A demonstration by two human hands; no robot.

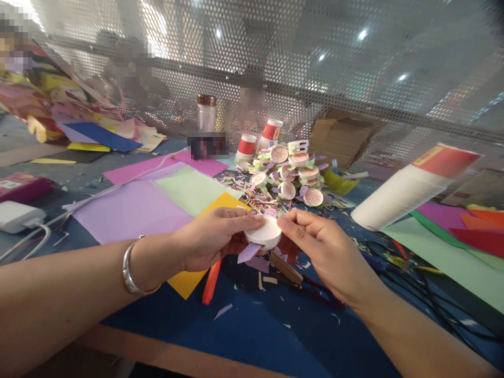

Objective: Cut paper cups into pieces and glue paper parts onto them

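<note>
A shallow white round piece (pixel 269 234), which looks like the cut-off bottom of a paper cup, is between my hands. My left hand (pixel 220 231) wears a silver bangle and pinches its left side, thumb on the rim. At the right edge, the thumb and fingers of my right hand (pixel 321 247) are closed on the same piece. A small purple paper strip (pixel 249 253) sticks out from its lower left, and a pink bit shows behind it. Under my left hand lies an orange marker-like stick (pixel 211 283) beside yellow paper (pixel 185 283).
Behind my hands is a heap of similar cup bottoms (pixel 289 173) with paper strips, among scraps. A tall stack of paper cups (pixel 413 184) leans at right near coloured sheets (pixel 472 231) and black cables (pixel 429 294). A white charger (pixel 21 216) and purple paper (pixel 129 212) lie left.
</note>
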